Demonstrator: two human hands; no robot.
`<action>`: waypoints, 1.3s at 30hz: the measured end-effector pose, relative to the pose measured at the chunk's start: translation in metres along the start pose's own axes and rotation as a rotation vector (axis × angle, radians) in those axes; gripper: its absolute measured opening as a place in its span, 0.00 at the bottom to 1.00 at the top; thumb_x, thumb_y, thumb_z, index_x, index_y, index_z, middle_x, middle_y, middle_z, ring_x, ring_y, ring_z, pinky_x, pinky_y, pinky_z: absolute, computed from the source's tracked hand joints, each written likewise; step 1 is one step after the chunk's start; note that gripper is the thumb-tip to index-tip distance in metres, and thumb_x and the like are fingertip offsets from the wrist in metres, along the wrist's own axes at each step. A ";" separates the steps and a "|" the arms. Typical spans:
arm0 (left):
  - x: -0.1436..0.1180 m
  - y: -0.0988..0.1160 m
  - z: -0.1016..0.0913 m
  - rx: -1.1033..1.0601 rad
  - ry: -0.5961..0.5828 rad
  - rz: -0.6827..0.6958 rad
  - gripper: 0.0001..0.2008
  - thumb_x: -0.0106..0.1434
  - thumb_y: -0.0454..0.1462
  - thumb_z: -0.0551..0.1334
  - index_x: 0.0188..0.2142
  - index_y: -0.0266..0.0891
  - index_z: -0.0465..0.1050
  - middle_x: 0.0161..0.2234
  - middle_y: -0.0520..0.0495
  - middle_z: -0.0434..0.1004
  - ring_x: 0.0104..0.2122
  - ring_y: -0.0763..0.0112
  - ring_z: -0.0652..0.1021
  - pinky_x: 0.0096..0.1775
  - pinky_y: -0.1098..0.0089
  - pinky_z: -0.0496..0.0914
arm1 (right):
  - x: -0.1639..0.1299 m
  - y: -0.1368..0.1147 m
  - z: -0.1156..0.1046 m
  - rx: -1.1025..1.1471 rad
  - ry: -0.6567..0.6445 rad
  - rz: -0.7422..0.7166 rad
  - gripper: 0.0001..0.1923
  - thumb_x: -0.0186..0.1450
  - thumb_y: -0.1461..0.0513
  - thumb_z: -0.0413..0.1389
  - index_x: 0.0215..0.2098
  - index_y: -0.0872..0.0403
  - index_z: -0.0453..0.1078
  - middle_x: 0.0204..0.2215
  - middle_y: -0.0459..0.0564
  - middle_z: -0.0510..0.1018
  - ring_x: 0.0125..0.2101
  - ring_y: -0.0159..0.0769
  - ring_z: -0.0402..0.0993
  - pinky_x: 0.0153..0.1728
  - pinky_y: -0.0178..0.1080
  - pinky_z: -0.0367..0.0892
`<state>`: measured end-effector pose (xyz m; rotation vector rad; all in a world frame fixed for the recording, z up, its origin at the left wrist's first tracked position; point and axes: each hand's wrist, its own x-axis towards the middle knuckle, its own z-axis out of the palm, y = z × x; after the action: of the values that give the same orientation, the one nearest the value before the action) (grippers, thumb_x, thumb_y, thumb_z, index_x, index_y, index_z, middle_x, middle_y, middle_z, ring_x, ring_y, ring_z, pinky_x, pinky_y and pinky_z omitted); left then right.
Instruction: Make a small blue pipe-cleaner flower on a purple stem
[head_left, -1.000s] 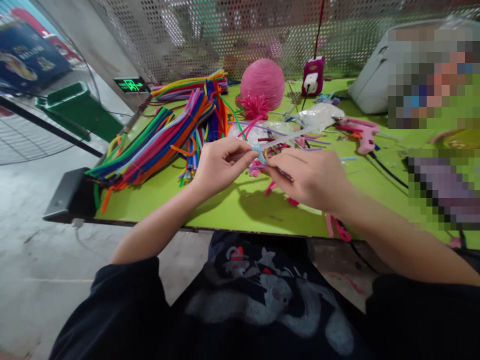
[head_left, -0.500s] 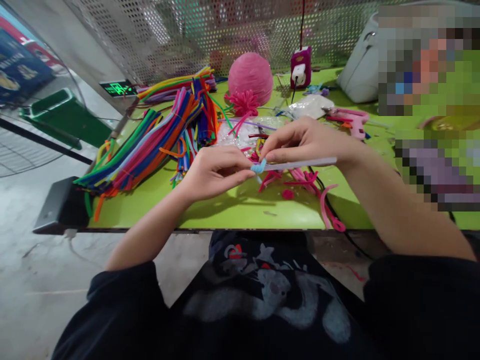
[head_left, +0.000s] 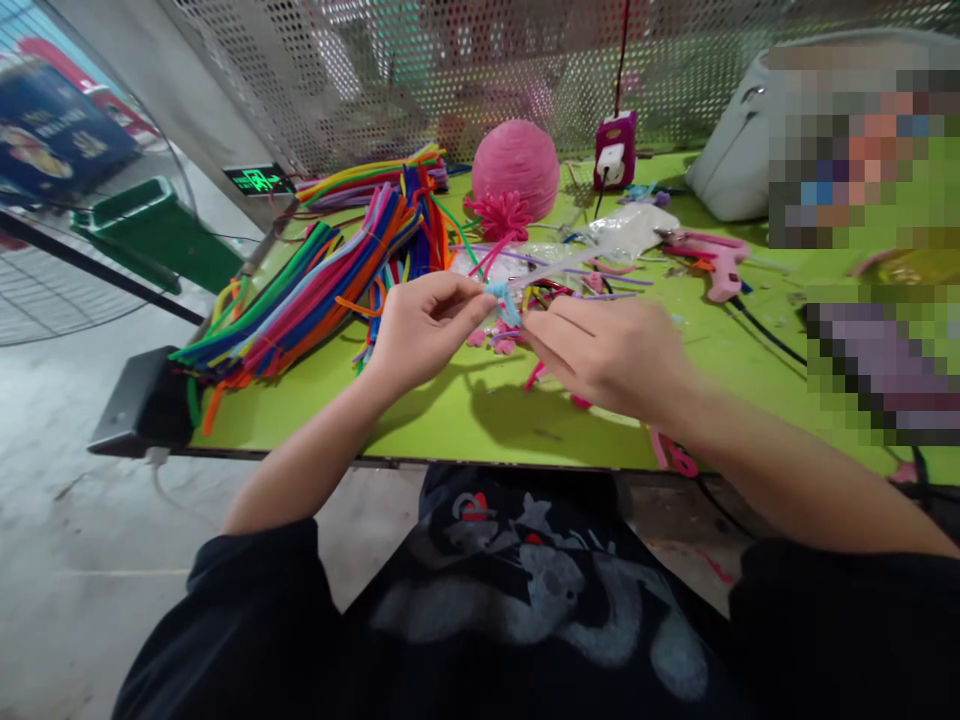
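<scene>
Light-blue fuzzy pipe-cleaner piece is pinched between the fingers of the left hand and right hand, above the green tabletop near its front edge. Light and bendable, it is probably best gripped near its ends.

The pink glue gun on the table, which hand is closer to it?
Right. The right hand is in front of the pink glue gun, a little to its left. The left hand is farther left, beside the pile of colourful pipe cleaners.
</scene>
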<state>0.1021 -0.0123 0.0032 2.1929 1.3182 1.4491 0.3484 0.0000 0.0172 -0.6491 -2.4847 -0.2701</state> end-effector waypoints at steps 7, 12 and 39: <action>-0.003 0.003 0.000 0.144 -0.175 0.364 0.09 0.71 0.36 0.71 0.33 0.36 0.80 0.25 0.52 0.78 0.25 0.81 0.72 0.28 0.75 0.61 | 0.008 0.035 -0.020 0.224 -0.001 -0.013 0.16 0.81 0.57 0.53 0.47 0.52 0.83 0.41 0.52 0.86 0.37 0.37 0.77 0.34 0.41 0.61; -0.001 0.006 -0.004 0.016 -0.262 0.474 0.04 0.71 0.35 0.71 0.38 0.37 0.83 0.32 0.48 0.85 0.30 0.78 0.80 0.33 0.75 0.71 | 0.016 0.066 -0.014 0.721 -0.164 0.097 0.12 0.74 0.52 0.65 0.41 0.50 0.86 0.33 0.48 0.86 0.32 0.34 0.77 0.35 0.39 0.67; -0.004 0.002 -0.002 0.109 -0.347 0.364 0.08 0.71 0.36 0.70 0.34 0.37 0.80 0.27 0.51 0.82 0.25 0.80 0.72 0.29 0.75 0.64 | 0.008 0.059 -0.006 0.507 -0.135 0.068 0.14 0.76 0.54 0.59 0.44 0.48 0.87 0.37 0.50 0.89 0.33 0.38 0.79 0.36 0.43 0.64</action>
<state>0.1006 -0.0170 0.0027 2.7101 0.9372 1.0408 0.3752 0.0523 0.0298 -0.5448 -2.5027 0.4315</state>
